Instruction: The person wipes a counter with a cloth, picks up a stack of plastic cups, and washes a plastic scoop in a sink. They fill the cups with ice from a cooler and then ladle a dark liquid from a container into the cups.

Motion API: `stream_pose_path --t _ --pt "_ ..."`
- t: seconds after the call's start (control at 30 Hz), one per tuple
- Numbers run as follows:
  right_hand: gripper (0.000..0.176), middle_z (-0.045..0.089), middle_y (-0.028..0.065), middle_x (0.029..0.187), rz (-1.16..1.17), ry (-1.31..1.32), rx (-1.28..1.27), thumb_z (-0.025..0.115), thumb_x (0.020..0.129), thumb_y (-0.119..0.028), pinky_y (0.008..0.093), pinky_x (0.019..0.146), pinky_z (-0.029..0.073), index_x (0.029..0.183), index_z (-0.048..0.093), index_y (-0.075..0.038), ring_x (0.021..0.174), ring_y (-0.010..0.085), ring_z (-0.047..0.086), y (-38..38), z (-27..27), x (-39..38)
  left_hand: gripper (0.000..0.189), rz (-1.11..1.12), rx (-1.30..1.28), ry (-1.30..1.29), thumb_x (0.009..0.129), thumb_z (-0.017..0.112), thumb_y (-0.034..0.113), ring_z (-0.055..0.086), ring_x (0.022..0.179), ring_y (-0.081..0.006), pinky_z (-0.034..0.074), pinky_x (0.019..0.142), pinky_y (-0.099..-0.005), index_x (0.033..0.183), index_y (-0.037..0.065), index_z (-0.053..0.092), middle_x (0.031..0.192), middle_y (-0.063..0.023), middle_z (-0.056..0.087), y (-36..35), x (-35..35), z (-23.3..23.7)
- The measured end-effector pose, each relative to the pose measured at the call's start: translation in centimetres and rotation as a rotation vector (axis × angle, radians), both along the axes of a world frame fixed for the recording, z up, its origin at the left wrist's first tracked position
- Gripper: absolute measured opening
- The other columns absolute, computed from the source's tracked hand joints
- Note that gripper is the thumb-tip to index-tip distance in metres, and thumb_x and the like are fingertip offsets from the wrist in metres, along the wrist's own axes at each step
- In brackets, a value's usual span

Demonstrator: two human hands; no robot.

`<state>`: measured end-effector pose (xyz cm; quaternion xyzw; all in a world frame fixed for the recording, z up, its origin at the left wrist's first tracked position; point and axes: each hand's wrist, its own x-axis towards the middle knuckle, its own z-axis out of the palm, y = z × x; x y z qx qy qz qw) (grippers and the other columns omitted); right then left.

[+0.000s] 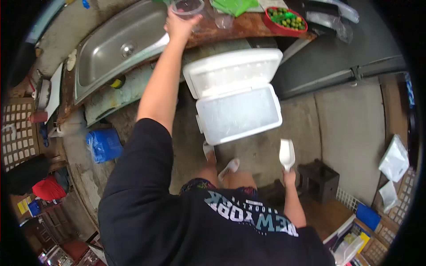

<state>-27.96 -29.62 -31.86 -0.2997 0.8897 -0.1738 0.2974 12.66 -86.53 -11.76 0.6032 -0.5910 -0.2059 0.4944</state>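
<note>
My left hand (179, 26) is stretched out to the counter, its fingers wrapped round a clear plastic tub (188, 6). Low on the right, my right hand (289, 177) grips the handle of a white scoop (287, 152), which points away from me. Between the hands stands a white cooler (239, 114) on the floor, its lid (234, 71) swung up toward the counter. Whitish, frosty-looking contents show inside it, too indistinct to name. The scoop is apart from the cooler, beyond its right corner.
A steel sink (128, 49) is set into the worn counter at the left. On the counter are a red basin (286, 21) of small green fruits and a bright green plastic bag (235, 6). A dark stool (318, 178) stands to the right, and a blue plastic-wrapped bundle (104, 145) to the left.
</note>
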Motion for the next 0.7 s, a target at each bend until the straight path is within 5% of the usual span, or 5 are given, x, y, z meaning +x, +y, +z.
stream_pose_path --t 0.1,0.17,0.27,0.57,0.7 --pt "0.023 0.059 0.0137 0.062 0.155 0.054 0.041 0.064 0.078 -0.019 0.0361 0.055 0.045 0.087 0.058 0.001 0.056 0.0253 0.059 -4.3 -2.3 -2.2 0.066 -0.156 0.016 0.695 0.067 0.079 0.014 0.058 0.100 -0.0268 0.047 0.086 -0.0366 0.123 0.005 0.043 0.109 -0.0168 0.059 1.9 1.5 0.0" --pt "0.024 0.062 0.0150 0.065 0.331 0.187 0.129 0.064 0.077 -0.019 0.0386 0.057 0.047 0.088 0.059 0.001 0.058 0.0280 0.062 -7.6 -2.9 -3.2 0.095 -0.098 -0.348 0.460 0.064 0.084 0.025 0.043 0.121 -0.0261 0.031 0.100 -0.0465 0.136 0.004 0.027 0.128 -0.0152 0.047 5.2 5.3 -1.4" --pt "0.034 0.062 0.0252 0.099 0.515 0.060 0.484 0.061 0.078 -0.023 0.0459 0.081 0.046 0.102 0.059 0.001 0.097 0.0409 0.058 -14.7 -2.4 -4.2 0.084 0.042 -0.132 0.407 0.069 0.080 0.013 0.045 0.118 -0.0242 0.038 0.097 -0.0438 0.136 0.010 0.029 0.128 -0.0140 0.046 16.1 8.0 -1.1" --pt "0.036 0.064 0.0208 0.097 1.256 0.210 0.512 0.058 0.082 -0.031 0.0444 0.082 0.048 0.101 0.061 -0.001 0.095 0.0371 0.061 -28.5 -8.7 0.7 0.090 0.704 0.374 0.041 0.065 0.082 0.012 0.044 0.119 -0.0254 0.037 0.100 -0.0368 0.137 0.004 0.028 0.129 -0.0169 0.044 46.2 13.1 -19.8" --pt "0.032 0.066 0.0183 0.093 1.335 0.296 0.416 0.057 0.083 -0.031 0.0440 0.078 0.050 0.095 0.061 -0.002 0.090 0.0340 0.063 -32.0 -17.0 5.6 0.086 0.703 0.535 0.049 0.063 0.081 0.010 0.043 0.121 -0.0252 0.034 0.103 -0.0371 0.135 0.002 0.034 0.129 -0.0158 0.044 50.9 9.8 -25.1"
